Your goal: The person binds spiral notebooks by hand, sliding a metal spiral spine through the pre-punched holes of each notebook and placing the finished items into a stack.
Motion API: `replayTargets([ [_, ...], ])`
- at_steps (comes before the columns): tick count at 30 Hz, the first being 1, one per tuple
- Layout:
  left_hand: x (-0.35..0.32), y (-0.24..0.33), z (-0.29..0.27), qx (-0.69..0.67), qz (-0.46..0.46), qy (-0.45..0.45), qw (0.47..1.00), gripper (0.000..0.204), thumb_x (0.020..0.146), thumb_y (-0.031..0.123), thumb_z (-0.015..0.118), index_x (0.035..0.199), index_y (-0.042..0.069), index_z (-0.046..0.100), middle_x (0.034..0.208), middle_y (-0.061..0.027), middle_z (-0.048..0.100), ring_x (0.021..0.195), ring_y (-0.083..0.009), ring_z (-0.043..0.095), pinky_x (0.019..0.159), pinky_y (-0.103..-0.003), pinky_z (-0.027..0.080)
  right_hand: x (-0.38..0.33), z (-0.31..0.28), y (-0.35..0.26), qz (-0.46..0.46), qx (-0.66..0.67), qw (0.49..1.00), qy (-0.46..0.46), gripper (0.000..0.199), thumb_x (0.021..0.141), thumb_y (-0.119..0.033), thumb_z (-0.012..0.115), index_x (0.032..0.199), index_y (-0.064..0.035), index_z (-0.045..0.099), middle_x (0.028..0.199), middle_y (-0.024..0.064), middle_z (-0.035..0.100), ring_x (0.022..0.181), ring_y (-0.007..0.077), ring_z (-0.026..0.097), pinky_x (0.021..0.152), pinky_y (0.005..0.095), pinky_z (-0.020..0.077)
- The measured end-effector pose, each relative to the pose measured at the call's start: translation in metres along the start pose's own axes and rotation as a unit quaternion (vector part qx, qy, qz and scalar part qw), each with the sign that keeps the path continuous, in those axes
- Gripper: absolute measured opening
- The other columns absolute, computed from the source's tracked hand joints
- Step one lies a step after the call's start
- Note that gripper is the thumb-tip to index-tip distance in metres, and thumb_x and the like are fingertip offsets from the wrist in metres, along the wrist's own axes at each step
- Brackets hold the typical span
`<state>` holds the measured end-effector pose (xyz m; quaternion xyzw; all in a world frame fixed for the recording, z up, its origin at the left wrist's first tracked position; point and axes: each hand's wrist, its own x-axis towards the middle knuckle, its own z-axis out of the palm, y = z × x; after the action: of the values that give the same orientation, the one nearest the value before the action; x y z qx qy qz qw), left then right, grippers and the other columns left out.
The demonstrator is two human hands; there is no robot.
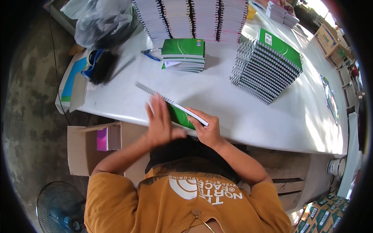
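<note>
Near the table's front edge, my right hand (pixel 208 129) grips a thin green-covered notebook (pixel 179 115) by its right end, thumb on the cover. The notebook is tilted on its edge, with white pages showing. Along its upper edge runs a metal spiral coil (pixel 144 87), whose loose end sticks out past the left corner. My left hand (pixel 159 121) is at the notebook's left end, fingers stretched and apart, touching or close to the coil; its thumb is blurred. Beyond it lies a short stack of green notebooks (pixel 182 47), with blue-handled pliers (pixel 151 56) beside it.
To the right stands a tall pile of coil-bound green notebooks (pixel 268 66). Large stacks of bound notebooks (pixel 204 19) line the back. At left are loose dark coils (pixel 107 70), a blue tape dispenser (pixel 92 68) and a plastic bag (pixel 105 25). A cardboard box (pixel 79 149) sits below the table edge.
</note>
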<state>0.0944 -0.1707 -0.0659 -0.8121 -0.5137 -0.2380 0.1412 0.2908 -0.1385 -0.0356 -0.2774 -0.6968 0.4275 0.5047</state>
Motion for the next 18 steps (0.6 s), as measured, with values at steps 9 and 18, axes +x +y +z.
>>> replayTargets([
  [9, -0.010, 0.008, -0.004, 0.031, 0.109, -0.031, 0.993, 0.113, 0.073, 0.080, 0.030, 0.137, -0.011, 0.012, 0.137, -0.0426, 0.006, 0.128, -0.0588, -0.003, 0.100, -0.065, -0.003, -0.010, -0.006, 0.001, -0.005, -0.052, 0.998, -0.024, 0.042, 0.076, 0.008, 0.056, 0.115, -0.0050, 0.057, 0.102, 0.0155, 0.064, 0.085, 0.0307, 0.064, 0.073, 0.0344, 0.0512],
  [18, 0.001, 0.026, 0.015, -0.167, 0.193, -0.007, 0.967, 0.113, 0.069, 0.078, 0.042, 0.134, -0.012, 0.021, 0.138, -0.0394, 0.014, 0.127, -0.0580, 0.015, 0.102, -0.064, 0.005, -0.012, -0.007, -0.002, -0.035, -0.041, 0.999, 0.007, 0.053, 0.074, 0.008, 0.055, 0.124, -0.0064, 0.049, 0.102, 0.0142, 0.064, 0.079, 0.0319, 0.063, 0.067, 0.0344, 0.0521],
])
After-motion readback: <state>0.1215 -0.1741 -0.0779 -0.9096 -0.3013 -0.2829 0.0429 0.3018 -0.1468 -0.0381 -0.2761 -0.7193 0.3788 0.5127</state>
